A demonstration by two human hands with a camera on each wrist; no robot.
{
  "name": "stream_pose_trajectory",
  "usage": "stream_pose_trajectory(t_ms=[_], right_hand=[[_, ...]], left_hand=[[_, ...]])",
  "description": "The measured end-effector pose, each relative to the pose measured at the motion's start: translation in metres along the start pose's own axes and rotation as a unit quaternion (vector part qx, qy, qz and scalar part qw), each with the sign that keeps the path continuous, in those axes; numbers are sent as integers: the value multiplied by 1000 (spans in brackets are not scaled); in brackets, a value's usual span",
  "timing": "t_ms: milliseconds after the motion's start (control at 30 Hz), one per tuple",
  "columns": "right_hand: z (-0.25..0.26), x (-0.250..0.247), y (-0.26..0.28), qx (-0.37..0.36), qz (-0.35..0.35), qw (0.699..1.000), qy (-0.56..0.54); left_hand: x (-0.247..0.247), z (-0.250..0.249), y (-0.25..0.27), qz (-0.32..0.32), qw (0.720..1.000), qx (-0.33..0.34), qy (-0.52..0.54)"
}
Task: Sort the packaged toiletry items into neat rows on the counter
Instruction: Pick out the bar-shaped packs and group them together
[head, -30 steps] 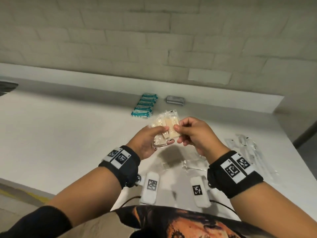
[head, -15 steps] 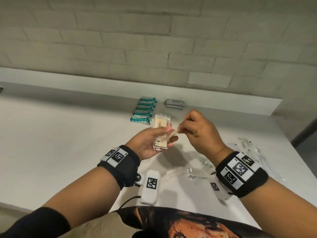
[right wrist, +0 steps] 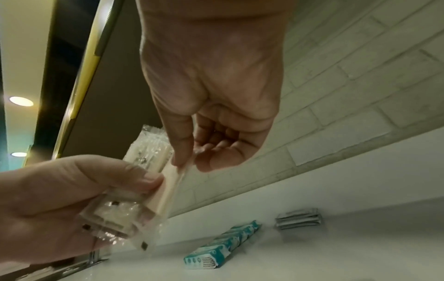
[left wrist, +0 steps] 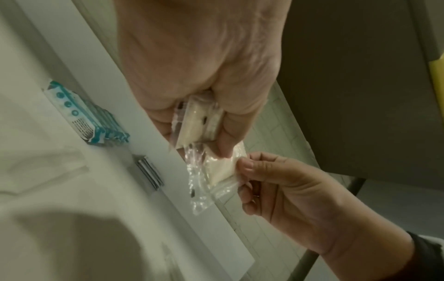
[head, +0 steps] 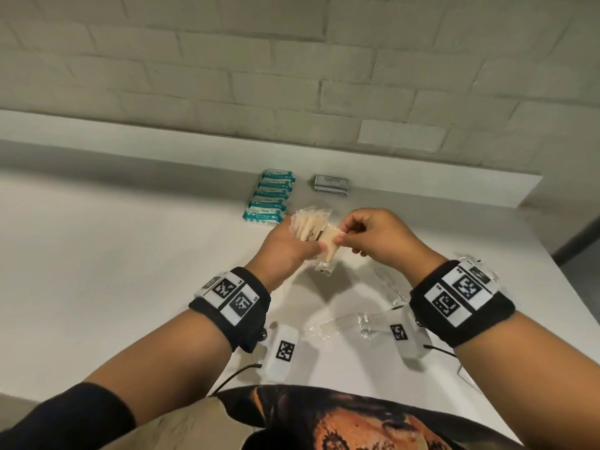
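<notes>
My left hand (head: pixel 292 245) grips a small stack of cream items in clear wrappers (head: pixel 310 227) above the white counter (head: pixel 130 254). My right hand (head: pixel 350 235) pinches the edge of one cream packet (head: pixel 329 246) that sticks out of the stack. The left wrist view shows the stack (left wrist: pixel 200 123) between left thumb and fingers, and the right fingertips (left wrist: pixel 246 163) on the loose packet (left wrist: pixel 221 171). In the right wrist view the pinched packet (right wrist: pixel 168 190) slants down from the left hand's stack (right wrist: pixel 113 218).
A row of teal-and-white packets (head: pixel 271 198) lies near the back ledge, with a small pile of grey sachets (head: pixel 331 185) to its right. Clear-wrapped combs (head: pixel 337 324) lie near my body, and more clear packets (head: pixel 477 264) lie behind my right wrist. A brick wall rises behind.
My right hand has drawn one cream packet sideways out of the stack, and both hands have risen slightly toward the teal row. The left hand keeps hold of the stack.
</notes>
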State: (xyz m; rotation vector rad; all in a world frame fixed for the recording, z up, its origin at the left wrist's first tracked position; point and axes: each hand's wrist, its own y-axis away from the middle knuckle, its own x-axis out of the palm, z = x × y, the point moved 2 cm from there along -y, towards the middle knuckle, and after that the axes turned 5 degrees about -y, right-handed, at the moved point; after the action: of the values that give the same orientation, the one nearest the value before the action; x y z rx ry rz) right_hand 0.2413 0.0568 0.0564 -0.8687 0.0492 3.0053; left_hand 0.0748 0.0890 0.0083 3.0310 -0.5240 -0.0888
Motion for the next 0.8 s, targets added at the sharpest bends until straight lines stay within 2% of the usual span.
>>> stream_pose_trajectory(t_ms=[133, 233, 267, 333, 433, 500, 600, 700, 733, 800], right_hand=[[0, -7, -8, -9, 39, 999, -31], [-8, -14, -24, 4, -1, 995, 96], [-13, -16, -29, 18, -2, 994, 105], [-18, -14, -35, 45, 36, 997, 48], [-24, -5, -43, 54, 64, 995, 56], [-28, 9, -49, 48, 97, 987, 121], [-41, 34, -54, 57, 173, 952, 246], [-51, 49, -57, 47, 171, 932, 317], [-46, 50, -59, 37, 148, 940, 306], [-32, 45, -59, 49, 88, 985, 142]], left_hand=[[-9, 6, 0, 14, 999, -14, 37], [-18, 13, 0, 13, 994, -46, 102], [-21, 16, 0, 11, 990, -62, 127], [-25, 20, 1, 9, 979, -96, 182], [-31, 25, 2, 0, 957, -134, 257], [-36, 27, 4, -3, 953, -140, 269], [-41, 31, 6, -5, 958, -127, 256], [-46, 33, 6, -12, 965, -114, 237], [-48, 33, 6, -14, 967, -109, 232], [-49, 32, 7, -16, 970, -103, 221]])
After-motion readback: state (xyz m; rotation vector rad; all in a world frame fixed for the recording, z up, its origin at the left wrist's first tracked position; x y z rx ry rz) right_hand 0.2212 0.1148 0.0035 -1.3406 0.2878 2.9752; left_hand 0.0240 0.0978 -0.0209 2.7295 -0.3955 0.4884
